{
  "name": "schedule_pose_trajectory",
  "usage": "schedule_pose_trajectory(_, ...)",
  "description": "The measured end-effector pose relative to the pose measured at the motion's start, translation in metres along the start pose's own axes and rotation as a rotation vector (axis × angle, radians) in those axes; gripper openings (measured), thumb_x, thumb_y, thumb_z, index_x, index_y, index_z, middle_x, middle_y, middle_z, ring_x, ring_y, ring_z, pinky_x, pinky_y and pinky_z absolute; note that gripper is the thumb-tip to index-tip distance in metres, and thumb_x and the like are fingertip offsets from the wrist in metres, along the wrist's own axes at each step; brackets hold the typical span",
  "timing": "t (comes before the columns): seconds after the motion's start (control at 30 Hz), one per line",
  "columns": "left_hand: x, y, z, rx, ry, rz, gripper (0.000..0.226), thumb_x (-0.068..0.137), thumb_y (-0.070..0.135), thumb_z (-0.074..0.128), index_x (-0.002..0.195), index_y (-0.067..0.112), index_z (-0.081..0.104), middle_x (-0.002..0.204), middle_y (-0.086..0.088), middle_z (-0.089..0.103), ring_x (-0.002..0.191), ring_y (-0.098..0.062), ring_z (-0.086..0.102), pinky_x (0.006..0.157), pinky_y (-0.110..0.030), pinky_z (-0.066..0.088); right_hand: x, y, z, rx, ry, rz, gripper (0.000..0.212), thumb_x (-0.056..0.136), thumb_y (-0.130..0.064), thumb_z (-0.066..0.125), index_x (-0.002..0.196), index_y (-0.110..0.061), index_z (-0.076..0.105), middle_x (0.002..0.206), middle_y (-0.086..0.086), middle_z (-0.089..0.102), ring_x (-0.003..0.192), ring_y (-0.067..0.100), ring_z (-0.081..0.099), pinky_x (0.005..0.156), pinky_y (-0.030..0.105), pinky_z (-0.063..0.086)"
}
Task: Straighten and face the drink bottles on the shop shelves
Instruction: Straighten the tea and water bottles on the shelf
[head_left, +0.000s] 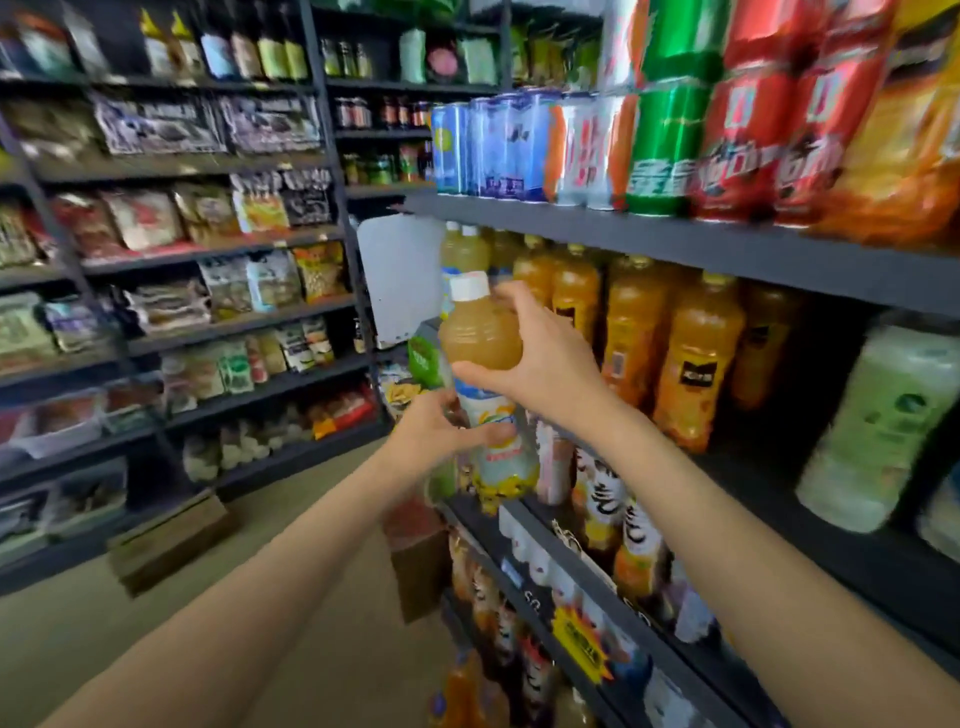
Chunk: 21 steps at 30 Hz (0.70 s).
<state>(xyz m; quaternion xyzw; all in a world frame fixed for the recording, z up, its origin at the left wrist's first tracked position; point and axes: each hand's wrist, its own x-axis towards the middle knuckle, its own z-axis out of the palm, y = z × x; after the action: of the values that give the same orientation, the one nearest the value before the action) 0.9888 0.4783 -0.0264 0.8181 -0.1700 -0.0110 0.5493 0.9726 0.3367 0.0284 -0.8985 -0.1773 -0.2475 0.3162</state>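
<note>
Your right hand grasps the shoulder of a white-capped juice bottle, fingers and thumb curled round it just below the cap. Your left hand grips the same bottle lower down, at its label. The bottle stands roughly upright at the front left end of the dark shelf, beside rows of orange drink bottles. Drink cans line the shelf above. The view is somewhat blurred.
</note>
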Motion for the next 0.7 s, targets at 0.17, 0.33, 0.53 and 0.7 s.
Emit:
schedule_pose_trajectory(0.17, 0.098, -0.045, -0.056, -0.043, 0.036, 0.007, 0.018, 0.077, 0.012, 0.075, 0.088, 0.02, 0.064, 0.085, 0.009, 0.067, 0.068, 0.001, 0.063, 0.055, -0.013, 0.05, 0.085, 0.03, 0.063, 0.044, -0.079, 0.101, 0.062, 0.081, -0.037, 0.069, 0.131, -0.017, 0.04, 0.131, -0.002, 0.052, 0.091, 0.009, 0.051, 0.076, 0.025, 0.039)
schedule_pose_trajectory(0.33, 0.209, -0.088, -0.099, -0.008, -0.021, 0.074, 0.024, 0.073, 0.013, 0.078, 0.095, 0.011, 0.066, 0.088, -0.004, 0.069, 0.066, -0.001, 0.061, 0.058, -0.013, 0.047, 0.152, 0.069, 0.123, 0.018, -0.066, 0.346, 0.038, 0.087, -0.028, 0.063, 0.119, -0.011, 0.053, 0.118, 0.002, 0.06, 0.092, 0.018, 0.063, 0.079, 0.039, 0.054)
schedule_pose_trajectory(0.53, 0.319, -0.094, -0.089, 0.105, -0.198, 0.204, 0.051, 0.065, 0.028, 0.084, 0.104, 0.001, 0.065, 0.099, -0.014, 0.069, 0.088, -0.027, 0.067, 0.07, -0.026, 0.048, 0.215, 0.112, 0.156, 0.007, 0.186, 0.711, 0.022, 0.088, -0.012, 0.057, 0.108, -0.004, 0.054, 0.11, 0.015, 0.062, 0.099, 0.034, 0.061, 0.086, 0.051, 0.048)
schedule_pose_trajectory(0.7, 0.362, -0.105, -0.061, 0.203, -0.251, 0.318, 0.032, 0.082, 0.019, 0.071, 0.107, 0.001, 0.063, 0.104, -0.017, 0.066, 0.1, -0.029, 0.061, 0.065, -0.024, 0.034, 0.228, 0.132, 0.174, -0.039, 0.239, 0.907, 0.031, 0.089, -0.009, 0.054, 0.119, -0.005, 0.045, 0.114, 0.016, 0.06, 0.1, 0.033, 0.06, 0.088, 0.05, 0.047)
